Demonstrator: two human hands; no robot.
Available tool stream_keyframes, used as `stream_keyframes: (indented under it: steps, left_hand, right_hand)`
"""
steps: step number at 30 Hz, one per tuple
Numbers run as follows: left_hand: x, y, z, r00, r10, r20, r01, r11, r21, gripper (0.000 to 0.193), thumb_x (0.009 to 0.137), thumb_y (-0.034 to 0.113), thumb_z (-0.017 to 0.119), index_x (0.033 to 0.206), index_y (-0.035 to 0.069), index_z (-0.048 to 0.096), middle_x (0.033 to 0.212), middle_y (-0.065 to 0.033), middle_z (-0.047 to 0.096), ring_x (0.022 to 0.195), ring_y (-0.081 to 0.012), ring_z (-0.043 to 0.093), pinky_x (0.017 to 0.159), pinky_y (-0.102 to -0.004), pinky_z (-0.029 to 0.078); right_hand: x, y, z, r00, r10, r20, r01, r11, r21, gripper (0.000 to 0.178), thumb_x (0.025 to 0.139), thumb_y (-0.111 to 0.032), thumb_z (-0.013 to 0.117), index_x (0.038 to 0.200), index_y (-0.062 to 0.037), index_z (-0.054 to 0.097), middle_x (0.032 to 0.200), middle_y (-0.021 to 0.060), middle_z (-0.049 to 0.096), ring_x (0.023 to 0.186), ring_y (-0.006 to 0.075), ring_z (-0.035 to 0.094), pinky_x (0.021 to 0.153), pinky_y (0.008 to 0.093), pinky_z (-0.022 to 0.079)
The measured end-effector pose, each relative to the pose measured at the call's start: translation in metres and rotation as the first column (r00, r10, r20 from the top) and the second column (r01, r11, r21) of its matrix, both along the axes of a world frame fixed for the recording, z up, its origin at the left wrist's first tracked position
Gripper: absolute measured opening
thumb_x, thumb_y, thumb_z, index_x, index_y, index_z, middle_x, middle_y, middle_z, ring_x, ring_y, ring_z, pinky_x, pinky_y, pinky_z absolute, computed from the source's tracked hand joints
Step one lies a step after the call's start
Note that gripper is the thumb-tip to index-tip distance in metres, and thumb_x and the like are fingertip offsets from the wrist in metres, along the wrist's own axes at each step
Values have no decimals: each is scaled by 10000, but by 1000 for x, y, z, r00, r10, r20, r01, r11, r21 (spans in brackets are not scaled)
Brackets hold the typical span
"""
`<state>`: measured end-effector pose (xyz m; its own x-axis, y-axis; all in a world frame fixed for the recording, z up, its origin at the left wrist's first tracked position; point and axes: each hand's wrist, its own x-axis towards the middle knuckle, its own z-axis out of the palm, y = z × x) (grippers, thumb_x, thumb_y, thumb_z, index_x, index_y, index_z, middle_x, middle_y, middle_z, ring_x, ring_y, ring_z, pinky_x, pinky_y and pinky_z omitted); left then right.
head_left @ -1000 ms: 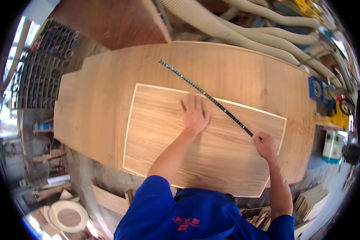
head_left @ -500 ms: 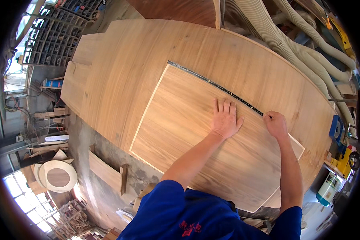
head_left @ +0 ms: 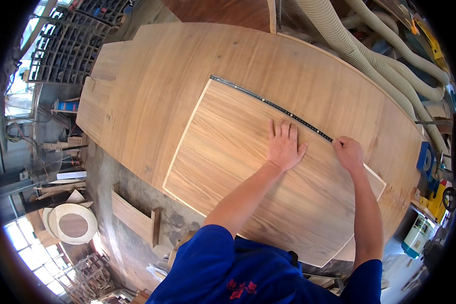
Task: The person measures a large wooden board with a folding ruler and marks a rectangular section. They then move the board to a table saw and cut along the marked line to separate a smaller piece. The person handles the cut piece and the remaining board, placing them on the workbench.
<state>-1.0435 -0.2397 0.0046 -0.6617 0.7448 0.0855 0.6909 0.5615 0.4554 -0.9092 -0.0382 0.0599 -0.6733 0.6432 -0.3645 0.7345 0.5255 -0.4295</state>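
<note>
My left hand lies flat on the wooden panel, fingers spread and pointing away from me, just short of its far edge. Pale edging runs around this panel, which rests on a larger wooden sheet. Along the far edge stretches a narrow black measuring tape with light marks, from the panel's far left corner to my right hand. My right hand is closed on the tape's right end. Whatever else sits inside that fist is hidden by my fingers.
The larger wooden sheet extends beneath the panel. Ribbed hoses run behind it on the right, near a blue tool. At left stand a dark grid rack and round wooden pieces; boards lie nearer me.
The whole view has shifted very slightly. Both hands keep their places on the panel and the tape, which still lies along the far edge.
</note>
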Motion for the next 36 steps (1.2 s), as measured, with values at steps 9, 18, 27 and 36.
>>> stream_keyframes:
  steps: [9, 18, 27, 36]
  left_hand:
    - [21, 4, -1, 995, 79, -62, -84, 993, -89, 711, 936, 470, 585, 1412, -47, 477, 1476, -225, 425, 1467, -395, 303, 1222, -659, 123]
    - [112, 24, 5, 968, 250, -37, -252, 945, -211, 737, 953, 420, 546, 1512, -38, 401, 1621, -242, 309, 1548, -399, 185, 1233, -645, 69]
    - [116, 29, 6, 957, 257, -134, -283, 928, -243, 738, 928, 427, 581, 1497, -18, 428, 1592, -223, 354, 1539, -372, 218, 1241, -615, 108]
    - [117, 29, 3, 953, 252, -168, -288, 926, -244, 740, 933, 446, 587, 1496, -6, 425, 1577, -216, 359, 1527, -368, 237, 1239, -607, 122]
  right_hand:
    - [13, 2, -2, 999, -7, -32, 8, 999, 42, 244, 895, -268, 624, 906, -60, 751, 883, 192, 723, 848, 378, 699, 751, 475, 543]
    - [178, 90, -17, 994, -14, -106, 23, 996, 83, 227, 896, -224, 675, 948, -7, 720, 890, 222, 700, 830, 381, 682, 746, 445, 535]
    - [279, 141, -19, 988, -73, -135, 87, 991, 100, 240, 918, -243, 668, 980, -17, 721, 976, 203, 704, 922, 385, 672, 803, 455, 520]
    - [275, 143, -24, 990, -37, -137, 54, 990, 127, 225, 923, -251, 665, 962, -36, 717, 955, 181, 680, 920, 371, 658, 826, 445, 512]
